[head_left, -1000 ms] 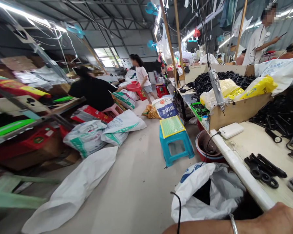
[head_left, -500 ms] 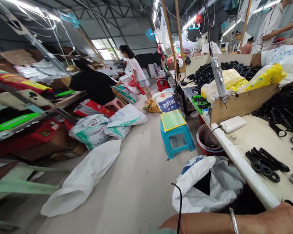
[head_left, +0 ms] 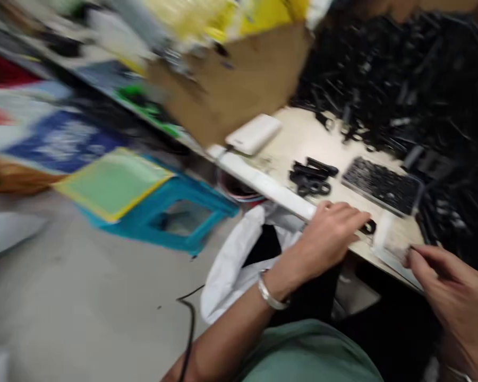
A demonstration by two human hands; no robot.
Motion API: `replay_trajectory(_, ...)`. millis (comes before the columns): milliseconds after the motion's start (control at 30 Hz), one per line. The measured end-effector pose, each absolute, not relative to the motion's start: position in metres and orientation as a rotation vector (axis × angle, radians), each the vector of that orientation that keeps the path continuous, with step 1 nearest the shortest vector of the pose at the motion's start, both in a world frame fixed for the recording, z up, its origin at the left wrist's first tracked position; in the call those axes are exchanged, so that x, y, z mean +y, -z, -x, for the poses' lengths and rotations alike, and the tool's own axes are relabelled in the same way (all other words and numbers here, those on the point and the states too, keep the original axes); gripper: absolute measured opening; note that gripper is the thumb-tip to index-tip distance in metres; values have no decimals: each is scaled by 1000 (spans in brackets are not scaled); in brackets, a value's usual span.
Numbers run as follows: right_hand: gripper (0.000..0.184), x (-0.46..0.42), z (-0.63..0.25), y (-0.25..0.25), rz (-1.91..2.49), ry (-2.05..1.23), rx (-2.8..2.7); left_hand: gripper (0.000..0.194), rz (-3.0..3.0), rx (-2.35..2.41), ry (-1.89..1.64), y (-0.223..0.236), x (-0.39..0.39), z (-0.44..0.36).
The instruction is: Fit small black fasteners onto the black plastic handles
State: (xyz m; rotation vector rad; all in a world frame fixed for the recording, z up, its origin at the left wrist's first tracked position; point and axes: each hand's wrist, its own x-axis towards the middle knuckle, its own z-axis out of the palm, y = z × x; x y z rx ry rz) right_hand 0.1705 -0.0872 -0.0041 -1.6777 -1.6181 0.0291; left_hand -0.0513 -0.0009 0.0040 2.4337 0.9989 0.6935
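Observation:
The view is smeared by motion. My left hand [head_left: 329, 233], with a silver bangle on the wrist, lies on the white front edge of the workbench [head_left: 263, 183], fingers stretched flat towards a small black part [head_left: 368, 227]. My right hand [head_left: 448, 289] is at the lower right, its fingers drawn together at a pale piece [head_left: 386, 243] on the bench edge. Beyond my hands lie a bundle of black ring-ended parts [head_left: 313, 178] and a dark tray of small parts [head_left: 382, 185].
A white power bank [head_left: 255, 133] lies by a cardboard box [head_left: 231, 87]. A big heap of black parts [head_left: 402, 74] fills the bench's far right. On the floor are an open white sack [head_left: 233, 265], a blue stool [head_left: 171, 223] with a green mat, and a red basin [head_left: 239, 192].
The camera has swung sharply down and right from the workshop aisle to the bench. My left hand moved up onto the bench edge, and my right hand has come into view.

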Motion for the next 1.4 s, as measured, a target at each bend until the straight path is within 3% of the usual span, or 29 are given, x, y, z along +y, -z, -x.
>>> replay_trajectory(600, 10, -86, -163, 12, 1737, -56, -1741, 20, -2649, 1121, -676, 22, 5, 42)
replay_trajectory(1400, 11, -54, -144, 15, 1638, 93, -1904, 7, -2675, 1083, -628, 19, 4, 29)
